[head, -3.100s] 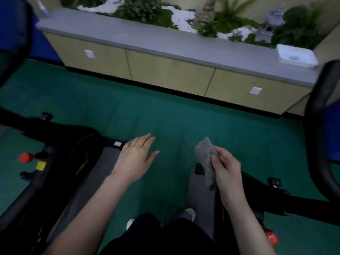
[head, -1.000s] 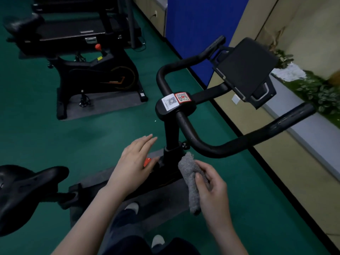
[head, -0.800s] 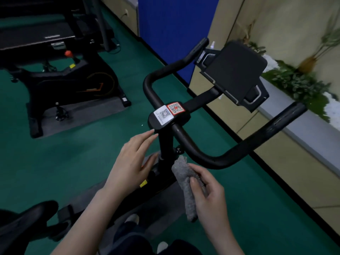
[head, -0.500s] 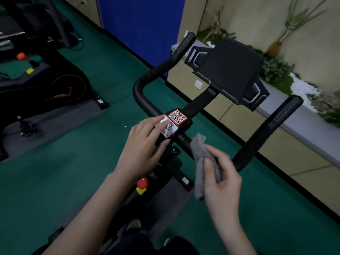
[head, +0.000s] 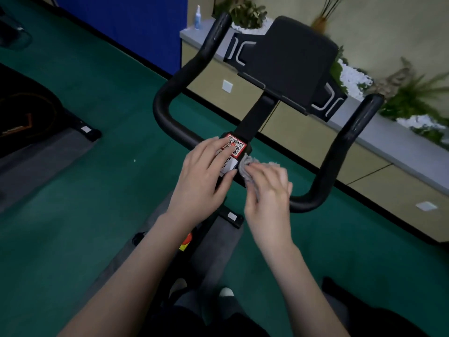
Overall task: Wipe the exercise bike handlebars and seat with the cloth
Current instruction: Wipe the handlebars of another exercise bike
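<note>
Because the cloth point(head: 246, 166) is bunched against the centre of the handlebars point(head: 340, 152), just right of the QR sticker point(head: 235, 145) on the clamp block, I judge the step in hand to be the first contact of the handlebar wipe.

1. Cloth: the grey wad touches the bar beside the clamp. Most of it is hidden under the right hand point(head: 267, 193).
2. Right hand: the fingers point(head: 266, 172) are curled over the cloth and grip it. Motion blur hides the exact finger placement.
3. Left hand point(head: 201, 176): the fingers point(head: 218, 148) lie nearly straight across the clamp block and partly cover the sticker. They hold nothing, and I read this hand as bracing the bar.
4. Handlebars: both horns rise away from me, either side of the tablet holder point(head: 286, 59). No cloth is on either horn.
5. Seat: not in view, so I judge that part of the task not yet begun.

Next move: I would slide the cloth outward along the right-hand curve and up its horn, keeping the grip wrapped round the tube, then repeat on the left side. To do that I would lift the left hand off the clamp, or the sticker area goes unwiped.

Further out, a spray bottle point(head: 198, 17) stands well apart beyond the bar, above the green floor point(head: 73, 195).
</note>
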The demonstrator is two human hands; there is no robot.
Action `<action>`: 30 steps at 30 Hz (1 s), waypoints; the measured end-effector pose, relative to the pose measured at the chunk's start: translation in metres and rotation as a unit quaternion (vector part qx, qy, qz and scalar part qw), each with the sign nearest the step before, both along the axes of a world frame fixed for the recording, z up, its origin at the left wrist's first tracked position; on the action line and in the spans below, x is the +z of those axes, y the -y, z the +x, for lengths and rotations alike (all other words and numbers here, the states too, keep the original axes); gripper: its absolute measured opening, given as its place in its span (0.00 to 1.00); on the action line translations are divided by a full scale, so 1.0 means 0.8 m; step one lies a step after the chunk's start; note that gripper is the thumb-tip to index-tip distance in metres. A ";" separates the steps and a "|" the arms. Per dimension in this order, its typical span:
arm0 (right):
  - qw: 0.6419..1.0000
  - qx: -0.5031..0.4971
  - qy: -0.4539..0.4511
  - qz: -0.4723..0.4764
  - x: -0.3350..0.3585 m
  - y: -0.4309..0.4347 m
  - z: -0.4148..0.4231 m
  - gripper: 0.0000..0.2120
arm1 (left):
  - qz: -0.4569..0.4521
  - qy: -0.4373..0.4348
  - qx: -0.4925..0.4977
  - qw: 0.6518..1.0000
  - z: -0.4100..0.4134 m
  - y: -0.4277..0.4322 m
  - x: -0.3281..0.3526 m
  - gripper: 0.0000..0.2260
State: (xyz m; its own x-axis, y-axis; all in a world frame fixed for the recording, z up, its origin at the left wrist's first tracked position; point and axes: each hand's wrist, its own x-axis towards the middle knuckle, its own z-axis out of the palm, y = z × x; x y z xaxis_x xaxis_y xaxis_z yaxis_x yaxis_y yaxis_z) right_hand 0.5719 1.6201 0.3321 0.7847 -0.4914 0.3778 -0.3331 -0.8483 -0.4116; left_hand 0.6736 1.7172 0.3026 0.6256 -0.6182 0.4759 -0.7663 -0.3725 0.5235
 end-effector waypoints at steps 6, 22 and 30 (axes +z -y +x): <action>0.999 -0.040 -0.006 0.019 0.011 0.014 -0.013 0.11 | 0.008 0.018 -0.011 1.000 0.003 0.008 0.000 0.19; 0.929 -0.014 -0.173 0.327 0.037 0.065 0.056 0.12 | -0.015 0.055 -0.002 0.998 0.012 0.012 -0.014 0.18; 0.996 -0.048 0.070 0.022 -0.004 0.008 -0.003 0.12 | -0.026 0.016 -0.026 0.999 0.012 0.007 -0.012 0.18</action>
